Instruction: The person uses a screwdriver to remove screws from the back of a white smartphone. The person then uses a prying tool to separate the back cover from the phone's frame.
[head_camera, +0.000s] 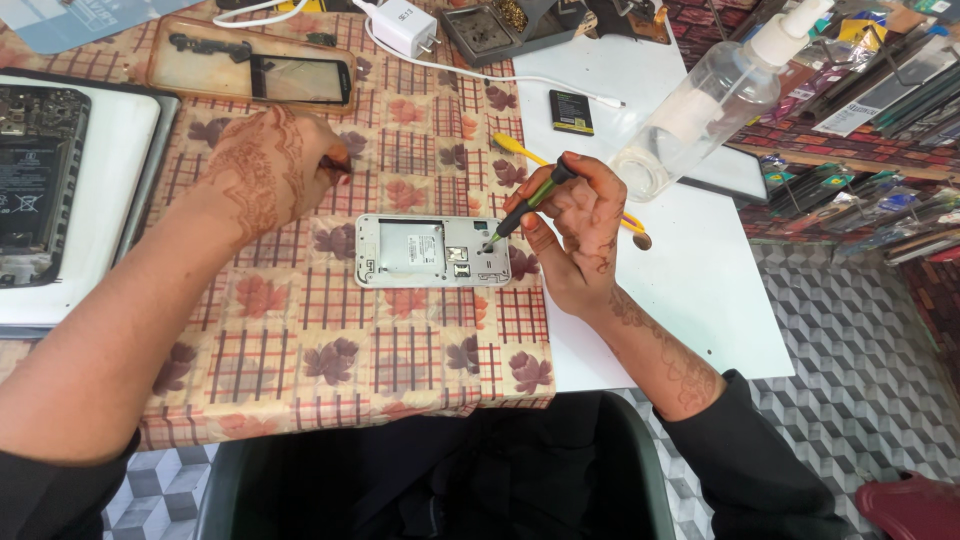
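The right hand's grip (570, 235) is closed on a small screwdriver (530, 205) with a green and black handle, thumb and fingers pinched round the shaft so that the tool slants down and away from the palm. Its tip touches the near end of an opened white phone frame (430, 250), which lies flat on the table (690, 290) just beside that grip, on a checked cloth with leaf prints (330, 350). The left hand's grip (270, 165) sits well apart from the frame, on the far side of it, with the fingertips pinched narrow and pressed down on the cloth; whether they hold anything small cannot be told. Beyond that hand lies a brown tray (250, 70) carrying a dark phone screen panel. Outward from the left grip rests another opened device with its battery showing (35, 180), on a white pad. Behind the right grip a yellow-handled tool (515, 148) pokes out, and further off stand a clear spray bottle (710, 105), a small black battery (571, 111) and a white charger with its cable (405, 27).
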